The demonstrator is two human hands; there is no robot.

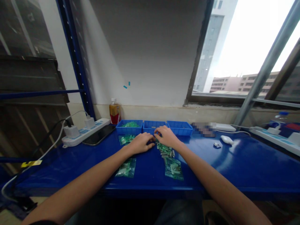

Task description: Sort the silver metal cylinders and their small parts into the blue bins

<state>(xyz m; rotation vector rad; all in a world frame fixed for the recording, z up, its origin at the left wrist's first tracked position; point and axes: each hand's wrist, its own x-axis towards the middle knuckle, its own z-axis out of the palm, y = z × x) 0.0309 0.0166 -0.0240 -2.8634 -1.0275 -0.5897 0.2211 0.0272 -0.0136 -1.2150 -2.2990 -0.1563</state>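
At the centre of the frame, the left hand [142, 143] and right hand [167, 137] nearly meet over a glossy blue tabletop [150, 175], fingers loosely bent; whether either grips anything cannot be told. Just below the right hand lies a loose heap of green pieces and shiny silvery cylinders [166, 151]. Thin, see-through green plastic bags [173, 168] lie lower centre, below three rectangular blue plastic bins [148, 128].

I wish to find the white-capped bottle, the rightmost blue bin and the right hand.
White-capped bottle [114, 112], head view: middle of body.
Rightmost blue bin [181, 131], head view: front wall.
Right hand [167, 136], head view: back of hand.
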